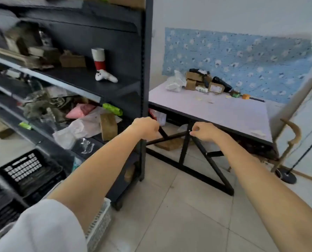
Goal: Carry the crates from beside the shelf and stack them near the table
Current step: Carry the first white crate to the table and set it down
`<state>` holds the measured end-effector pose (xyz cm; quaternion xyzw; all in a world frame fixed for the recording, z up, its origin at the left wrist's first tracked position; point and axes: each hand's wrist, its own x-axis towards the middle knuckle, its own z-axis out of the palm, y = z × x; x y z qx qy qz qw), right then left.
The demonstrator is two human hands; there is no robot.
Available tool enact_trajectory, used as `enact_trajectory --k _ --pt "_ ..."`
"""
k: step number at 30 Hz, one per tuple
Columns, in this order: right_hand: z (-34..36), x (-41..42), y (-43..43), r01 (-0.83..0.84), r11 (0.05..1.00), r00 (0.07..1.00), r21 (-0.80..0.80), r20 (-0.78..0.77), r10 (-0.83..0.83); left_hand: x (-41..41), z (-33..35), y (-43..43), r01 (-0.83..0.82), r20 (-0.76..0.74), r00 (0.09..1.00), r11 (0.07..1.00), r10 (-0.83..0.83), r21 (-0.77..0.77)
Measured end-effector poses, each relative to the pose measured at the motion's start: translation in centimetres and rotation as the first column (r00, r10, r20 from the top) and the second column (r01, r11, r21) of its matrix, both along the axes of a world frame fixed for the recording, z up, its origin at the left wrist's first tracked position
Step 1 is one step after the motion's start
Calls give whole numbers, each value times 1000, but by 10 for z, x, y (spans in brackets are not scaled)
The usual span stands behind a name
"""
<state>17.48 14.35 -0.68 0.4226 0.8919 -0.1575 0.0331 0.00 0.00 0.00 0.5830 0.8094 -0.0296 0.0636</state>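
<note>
Both my arms stretch forward over the floor. My left hand (145, 127) and my right hand (204, 131) hang in the air with curled fingers and hold nothing. A black plastic crate (27, 170) sits on the floor at the lower left beside the dark shelf (144, 73), with more black crates (0, 208) below it at the frame edge. A white slatted crate (100, 220) stands under my left forearm. The table (224, 111) with a pale top and black frame stands ahead on the right, beyond my hands.
The shelf holds boxes, bags, a red-and-white cup and a small white toy. Small cartons and bags lie at the table's far edge by a blue patterned wall sheet. A stand with a round black base (288, 177) is at the right. Tiled floor (179, 215) lies below my arms.
</note>
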Motion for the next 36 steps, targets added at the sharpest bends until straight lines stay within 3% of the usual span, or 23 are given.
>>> enact_trajectory --k 7,11,18,25,36 --pt "-36 -125 -97 -358 930 933 -77 -16 358 -62 -14 -156 -363 -37 932 926 361 -105" --pt "-49 -183 -185 -499 850 864 -171 -27 502 -74 -14 -262 -568 -55 822 811 566 -139" --pt "-65 -249 -348 -714 676 690 -183 -22 723 -78 -34 -438 -780 -33 618 606 786 -158" --pt "-100 -282 -491 -734 641 652 -225 32 758 -92 -72 -585 -823 16 544 538 839 -183" --pt "-174 -318 -646 -606 730 731 -315 141 668 -154 -139 -765 -756 56 591 576 805 -312"
